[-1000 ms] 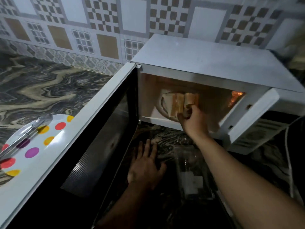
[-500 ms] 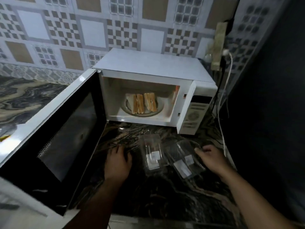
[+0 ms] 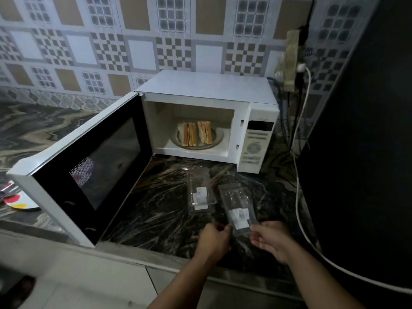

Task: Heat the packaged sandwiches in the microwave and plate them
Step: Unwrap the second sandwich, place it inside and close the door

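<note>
On the dark marbled counter, in front of the microwave, we see 2 clear packs lying apart from each other. Pack 1 lies further back, nearer the oven, and neither hand touches it. Pack 2 lies closer to us, tilted, its near end between our 2 hands.

Our left hand is at the pack's near left corner, fingers curled; the blur keeps us from telling whether they pinch the plastic or only meet it. Our right hand is at the near right corner, fingers loosely curled with the fingertips at the pack's edge; again we cannot tell if it grips.

Both sandwiches stand side by side on the turntable inside the oven, well away from our fingers. We see 2 sandwiches, each cut side up. The door hangs wide open to the left.

Behind the door's far edge, at the left, a white plate with coloured dots shows partly. A white cable runs down the right side from a power strip on the tiled wall.
</note>
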